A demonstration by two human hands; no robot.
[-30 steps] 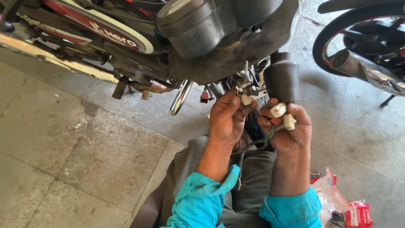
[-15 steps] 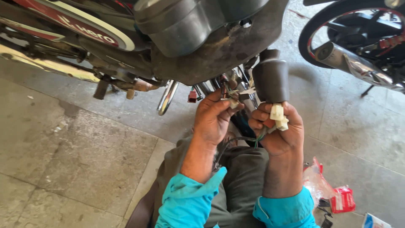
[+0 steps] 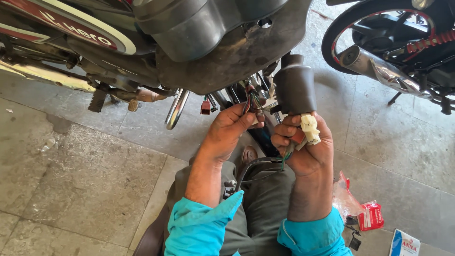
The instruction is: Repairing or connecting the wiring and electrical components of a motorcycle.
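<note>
Gripping a white plastic connector (image 3: 310,129) at centre right of the frame, right hand (image 3: 303,149) closed into a fist around it, coloured wires (image 3: 286,154) trailing down out of the curled fingers. Reaching up just left of it, left hand (image 3: 229,132) partly closed, fingertips pinched on a bundle of coloured wires (image 3: 252,100) hanging beneath the motorcycle's grey underside (image 3: 227,61) at upper centre. Hanging between the two hands, a black cylindrical part (image 3: 295,87), touching the right hand's knuckles. Dangling left of the left hand, a small red connector (image 3: 205,107) beside a chrome pipe (image 3: 176,110). Lying at lower right on the paved floor (image 3: 71,170), a red packet (image 3: 370,215) and crumpled clear plastic. Parked at upper right, a second motorcycle's wheel and exhaust (image 3: 374,66).
</note>
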